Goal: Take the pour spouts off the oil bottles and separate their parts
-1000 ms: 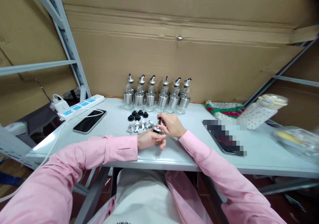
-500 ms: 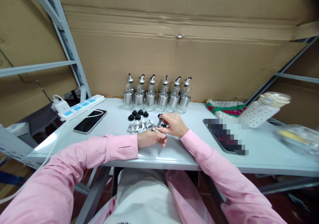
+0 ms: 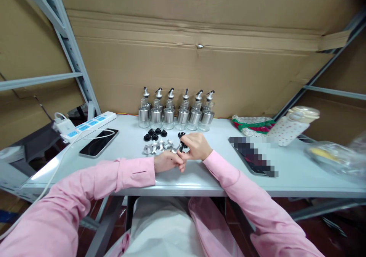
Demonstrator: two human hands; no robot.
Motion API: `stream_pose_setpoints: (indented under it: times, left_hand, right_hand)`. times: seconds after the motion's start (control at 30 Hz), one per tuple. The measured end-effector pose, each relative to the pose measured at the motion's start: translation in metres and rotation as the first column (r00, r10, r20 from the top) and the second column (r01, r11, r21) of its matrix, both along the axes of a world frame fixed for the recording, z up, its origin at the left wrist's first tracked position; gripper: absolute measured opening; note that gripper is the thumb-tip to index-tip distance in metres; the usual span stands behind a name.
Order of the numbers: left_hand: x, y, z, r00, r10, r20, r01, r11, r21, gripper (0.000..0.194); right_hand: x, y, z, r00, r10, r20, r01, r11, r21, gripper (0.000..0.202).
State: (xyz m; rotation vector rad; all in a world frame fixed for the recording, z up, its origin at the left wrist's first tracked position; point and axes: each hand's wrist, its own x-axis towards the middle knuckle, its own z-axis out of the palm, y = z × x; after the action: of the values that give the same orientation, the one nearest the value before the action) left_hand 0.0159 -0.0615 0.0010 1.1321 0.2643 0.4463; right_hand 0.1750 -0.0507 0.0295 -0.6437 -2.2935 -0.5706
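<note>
Close together over the table front, my left hand (image 3: 168, 161) and my right hand (image 3: 198, 146) are closed around a small pourer spout (image 3: 182, 146), its black part showing between the fingertips. My fingers hide much of it. Just beyond my left hand lie several silver spout pieces (image 3: 154, 147). Behind these sit several black ring-shaped stoppers (image 3: 154, 137). Small black pieces (image 3: 181, 134) lie right beyond my right fingers. At the back stand glass bottles with steel sleeves (image 3: 169, 116); the front row is uncapped, while the rear row carries pourer tops (image 3: 199, 94).
A phone (image 3: 100, 143) and a power strip (image 3: 90, 126) with a white cable are at left. At right are a partly blurred-out dark device (image 3: 253, 156), a dotted bottle (image 3: 290, 129), a patterned cloth (image 3: 253, 124) and a plastic bag (image 3: 334, 158). Cardboard (image 3: 171, 66) walls the back.
The view has shifted slightly. My hands stay together, the right fingers having turned a little around the spout, so more of its black part shows and less silver.
</note>
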Motion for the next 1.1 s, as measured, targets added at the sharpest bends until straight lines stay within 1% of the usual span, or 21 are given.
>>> stream_pose_setpoints:
  times: [0.07,0.13,0.23,0.3,0.37,0.43,0.53,0.6,0.63,0.67,0.7,0.77,0.8,0.83,0.9,0.93,1.03,1.1]
  left_hand:
    - [-0.001,0.0,0.001,0.999,-0.031,-0.021,0.032,0.997,0.065,0.018]
    - [-0.002,0.0,0.004,0.997,-0.051,-0.064,0.06,0.985,0.16,0.022]
    - [-0.002,-0.002,0.009,0.985,-0.048,-0.165,0.098,0.946,0.31,0.029]
    - [-0.002,-0.004,0.012,0.972,-0.021,-0.236,0.111,0.92,0.377,0.029]
    - [-0.001,-0.005,0.012,0.957,0.019,-0.288,0.103,0.909,0.404,0.023]
    - [0.0,-0.004,0.01,0.952,0.046,-0.302,0.085,0.909,0.407,0.019]
    - [0.001,-0.002,0.007,0.961,0.028,-0.276,0.083,0.919,0.385,0.021]
    - [0.001,-0.002,0.007,0.963,0.012,-0.27,0.097,0.916,0.388,0.024]
    - [0.001,-0.003,0.007,0.959,0.005,-0.283,0.112,0.911,0.396,0.024]
    - [0.001,-0.004,0.008,0.954,0.0,-0.3,0.127,0.906,0.405,0.024]
    - [0.001,-0.005,0.009,0.95,-0.003,-0.312,0.137,0.902,0.409,0.025]
    - [0.001,-0.007,0.009,0.948,-0.005,-0.318,0.14,0.904,0.404,0.032]
    - [0.001,-0.007,0.009,0.948,-0.006,-0.318,0.14,0.906,0.4,0.035]
    - [0.001,-0.008,0.009,0.947,-0.003,-0.32,0.137,0.906,0.4,0.038]
    - [0.002,-0.009,0.008,0.943,-0.006,-0.332,0.148,0.903,0.403,0.041]
    - [0.002,-0.01,0.007,0.945,-0.01,-0.328,0.148,0.904,0.4,0.042]
    - [0.003,-0.01,0.006,0.968,0.009,-0.25,0.084,0.929,0.359,0.044]
    - [0.002,-0.009,0.006,0.977,0.032,-0.209,0.038,0.945,0.324,0.045]
  right_hand:
    - [-0.001,0.0,-0.001,0.998,0.011,0.057,-0.011,1.0,0.011,0.036]
    - [-0.001,0.001,-0.003,0.993,0.05,0.105,-0.054,0.998,0.032,0.038]
    - [0.0,0.001,-0.006,0.986,0.109,0.128,-0.122,0.987,0.101,0.037]
    - [0.002,0.003,-0.007,0.981,0.14,0.137,-0.158,0.979,0.131,0.035]
    - [0.005,0.005,-0.009,0.974,0.158,0.162,-0.178,0.978,0.113,0.033]
    - [0.006,0.008,-0.011,0.97,0.167,0.178,-0.182,0.981,0.073,0.033]
    - [0.007,0.011,-0.015,0.969,0.176,0.174,-0.18,0.984,0.005,0.035]
    - [0.007,0.012,-0.018,0.976,0.175,0.129,-0.166,0.983,-0.082,0.039]
    - [0.006,0.011,-0.018,0.988,0.147,0.042,-0.14,0.981,-0.132,0.041]
    - [0.005,0.01,-0.018,0.991,0.101,-0.086,-0.115,0.976,-0.183,0.044]
    - [0.005,0.008,-0.017,0.97,0.041,-0.24,-0.097,0.969,-0.225,0.047]
    - [0.003,0.006,-0.013,0.858,-0.081,-0.507,-0.071,0.959,-0.274,0.049]
    - [0.003,0.005,-0.01,0.804,-0.123,-0.582,-0.057,0.958,-0.282,0.049]
    - [0.003,0.006,-0.007,0.774,-0.151,-0.615,-0.044,0.956,-0.29,0.047]
    - [0.005,0.011,-0.001,0.769,-0.205,-0.606,-0.002,0.946,-0.323,0.04]
    - [0.007,0.015,0.002,0.788,-0.226,-0.572,0.017,0.937,-0.348,0.035]
    - [0.019,0.038,0.006,0.865,-0.282,-0.414,0.083,0.896,-0.436,0.022]
    - [0.03,0.056,0.007,0.897,-0.338,-0.284,0.154,0.843,-0.516,0.012]
